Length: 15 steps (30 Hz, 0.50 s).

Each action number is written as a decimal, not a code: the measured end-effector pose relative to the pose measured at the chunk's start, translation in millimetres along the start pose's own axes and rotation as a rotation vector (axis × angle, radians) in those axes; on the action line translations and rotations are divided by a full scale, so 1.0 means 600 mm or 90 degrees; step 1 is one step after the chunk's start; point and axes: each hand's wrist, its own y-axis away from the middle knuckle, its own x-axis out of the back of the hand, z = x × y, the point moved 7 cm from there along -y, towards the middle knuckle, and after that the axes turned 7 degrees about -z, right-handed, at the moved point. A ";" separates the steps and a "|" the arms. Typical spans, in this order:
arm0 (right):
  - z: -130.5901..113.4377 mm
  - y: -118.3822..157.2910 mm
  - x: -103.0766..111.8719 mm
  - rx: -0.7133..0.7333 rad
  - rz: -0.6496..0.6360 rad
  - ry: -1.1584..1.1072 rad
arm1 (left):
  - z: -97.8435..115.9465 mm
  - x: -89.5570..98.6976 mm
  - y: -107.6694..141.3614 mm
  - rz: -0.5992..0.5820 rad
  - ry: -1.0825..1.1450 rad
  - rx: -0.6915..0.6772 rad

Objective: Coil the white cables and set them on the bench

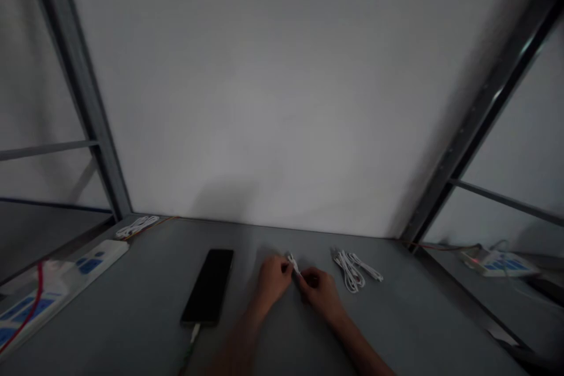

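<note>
Between my two hands, just above or on the grey tabletop [145, 294], is a small white cable bundle [293, 262]. My left hand [275, 277] pinches it from the left side, fingers closed. On the right, my right hand [318, 291] has its thumb and fingers closed on the bundle's lower end. Much of the bundle is hidden by the fingers. Right of my right hand lie white coiled cables [351, 270], looped and flat on the table. A dark phone [209, 286] rests left of my left hand, screen black, with a green-toned cable [190, 348] plugged into its near end.
A white power strip with blue sockets [88, 264] runs along the left edge, a red cable [39, 288] across it. Another white cable coil [137, 227] lies behind it. Metal posts [484, 111] and a white wall [282, 100] bound the table. A second strip [502, 264] sits far right.
</note>
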 end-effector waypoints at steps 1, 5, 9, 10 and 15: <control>-0.001 0.001 0.001 -0.001 0.004 0.007 | 0.000 -0.001 0.000 -0.001 -0.004 0.001; -0.001 0.003 0.003 -0.001 0.029 0.024 | 0.000 -0.005 0.002 -0.001 -0.020 0.012; -0.009 -0.002 -0.002 0.009 0.063 0.020 | 0.004 0.002 0.003 0.031 -0.041 0.042; -0.013 -0.005 -0.005 0.023 0.060 -0.003 | 0.006 0.011 0.004 0.048 -0.049 0.053; -0.009 -0.014 -0.007 0.062 0.055 -0.118 | -0.009 0.139 0.029 0.191 -0.171 0.178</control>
